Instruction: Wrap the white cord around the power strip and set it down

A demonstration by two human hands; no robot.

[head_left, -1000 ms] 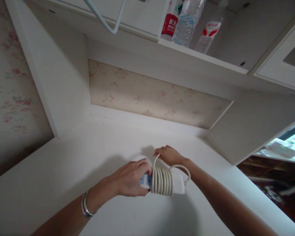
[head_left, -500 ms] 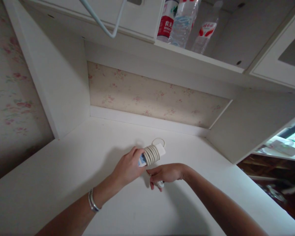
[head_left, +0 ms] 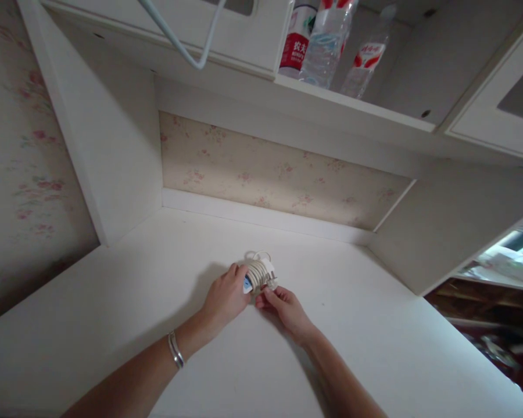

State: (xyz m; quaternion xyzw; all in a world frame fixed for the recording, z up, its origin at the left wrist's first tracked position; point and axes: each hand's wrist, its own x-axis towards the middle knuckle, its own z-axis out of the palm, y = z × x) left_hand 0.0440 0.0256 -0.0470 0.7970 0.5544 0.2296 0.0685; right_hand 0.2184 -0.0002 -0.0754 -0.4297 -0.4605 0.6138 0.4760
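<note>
Left hand (head_left: 227, 295): closed round the near-left end of a power strip (head_left: 247, 284), fingers bent over the far side; part of the blue-and-white face shows past the grip. Thumb mostly hidden from where I stand.

Right hand (head_left: 286, 313): thumb and forefinger drawn together on a pale plug (head_left: 271, 283), prongs pointing away from the hand; remaining fingers curled beneath. Plug sits right beside the coils; whether it touches them, I cannot tell.

Cord (head_left: 258, 275): off-white, wound in several snug turns about the strip's middle. One loose loop stands out beyond the far side. The strip's white end pokes out past the turns, opposite the left hand.

Strip is held over the middle of a broad white desktop (head_left: 375, 342); contact with the surface not clear. Soft shadows fall about both forearms. Silvery bracelet (head_left: 175, 349) on left wrist.

Room: flowered wallpaper (head_left: 283, 171) behind the desk, more on the wall at left. White cabinet (head_left: 348, 107) overhead, its open bay holding a red-labelled bottle (head_left: 295, 46), a clear bottle (head_left: 323, 52) and a slimmer bottle (head_left: 365, 64) with a red-and-white label. Pale bent rod (head_left: 194, 58) hangs in front of the cabinet. Far right: brighter light, blurred clutter.
</note>
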